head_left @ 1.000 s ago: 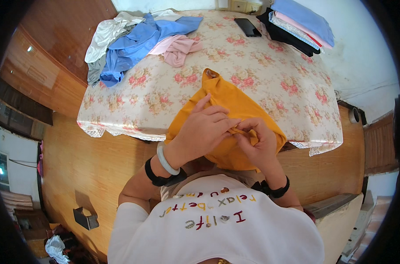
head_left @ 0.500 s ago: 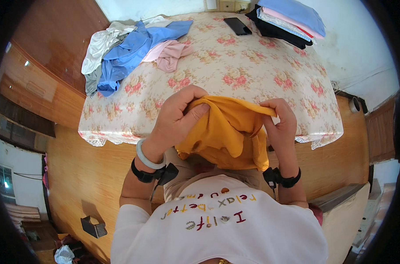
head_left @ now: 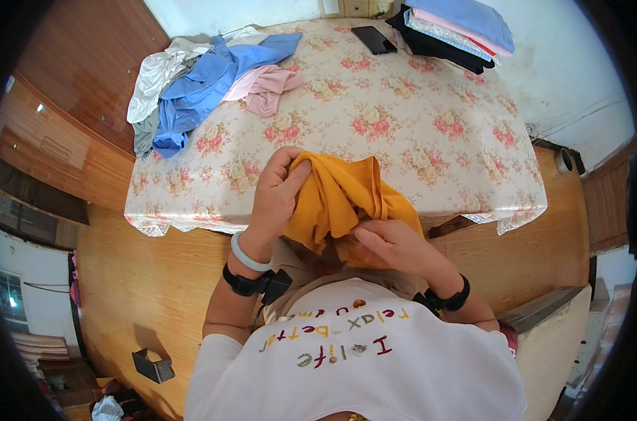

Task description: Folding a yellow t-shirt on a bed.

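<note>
Nearest: white shirt [head_left: 431,379] with multicolored lettering on the chest. Dark open box [head_left: 153,365] sits on the wood floor [head_left: 164,281], off to the left. Black strap [head_left: 453,296] on the right wrist; pale bangle [head_left: 250,252] plus black band [head_left: 243,282] on the left.

Yellow garment [head_left: 325,200] is up in both hands, bunched, hanging in folds over the lap at the near edge of the tabletop [head_left: 431,196]. Left hand [head_left: 275,196] has its upper left edge pinched, thumb on the near face. Right hand [head_left: 392,242] is at the lower right folds, thumb showing; fingers partly hidden, can't tell if they grip.

Tabletop has a floral cover. Far left: loose heap, pink cloth [head_left: 266,91] beside blue cloth [head_left: 199,91], white cloth [head_left: 153,81] further left. Far side, right of center: black phone [head_left: 374,40], lying flat. Just right of it: folded stack [head_left: 466,17], blue on top, black at the bottom.
</note>
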Demonstrator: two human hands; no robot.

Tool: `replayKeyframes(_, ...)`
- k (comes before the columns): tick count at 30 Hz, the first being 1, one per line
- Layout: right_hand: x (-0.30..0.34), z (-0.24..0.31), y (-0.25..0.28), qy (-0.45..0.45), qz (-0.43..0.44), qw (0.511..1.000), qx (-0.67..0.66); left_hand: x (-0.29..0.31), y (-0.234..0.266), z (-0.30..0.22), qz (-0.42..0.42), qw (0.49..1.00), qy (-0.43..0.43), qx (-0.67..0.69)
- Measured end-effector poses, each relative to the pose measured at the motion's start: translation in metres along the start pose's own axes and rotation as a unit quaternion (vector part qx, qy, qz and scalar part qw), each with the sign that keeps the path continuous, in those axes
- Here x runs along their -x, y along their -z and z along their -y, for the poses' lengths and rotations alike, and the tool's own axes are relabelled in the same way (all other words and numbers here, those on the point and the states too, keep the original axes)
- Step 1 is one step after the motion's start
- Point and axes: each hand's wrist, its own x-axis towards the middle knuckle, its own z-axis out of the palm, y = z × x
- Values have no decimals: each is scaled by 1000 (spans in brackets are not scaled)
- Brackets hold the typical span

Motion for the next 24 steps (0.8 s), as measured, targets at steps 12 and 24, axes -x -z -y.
replayKeyframes(12,-7,-19,-5,129,-42,966,-218,13,-18,-17,24,999,-17,45)
replayKeyframes(24,-4,6,17,203,-155,928,-270,30,0,1,28,998,-7,55)
